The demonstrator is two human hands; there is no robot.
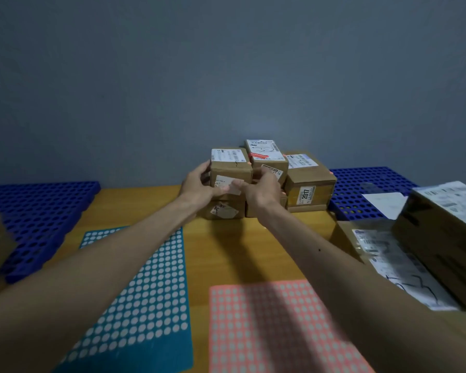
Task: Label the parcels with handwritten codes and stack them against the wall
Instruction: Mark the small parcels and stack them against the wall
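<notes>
Brown cardboard parcel with a white printed label (232,168) sits on a lower cardboard box (223,210) in the stack against the grey wall (226,76), at the far edge of the wooden worktop (226,238). Both hands grip it, the left hand (197,184) curled round its left side and the right hand (262,188) round its right. A teal dotted sticker sheet (145,278) and a pink dotted sticker sheet (275,327) lie nearer.

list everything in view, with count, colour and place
brown cardboard parcels: about five, brown, stacked against the grey-blue wall
labelled brown parcels: two, brown, right edge
blue perforated plastic mats: two, blue, left and right by the wall
teal dotted sheet: one, teal, near left on the wooden table
pink dotted sheet: one, pink, near centre
left grip: one, bare hand, holds the stack's upper left parcel
right grip: one, bare hand, holds the same parcel
</notes>
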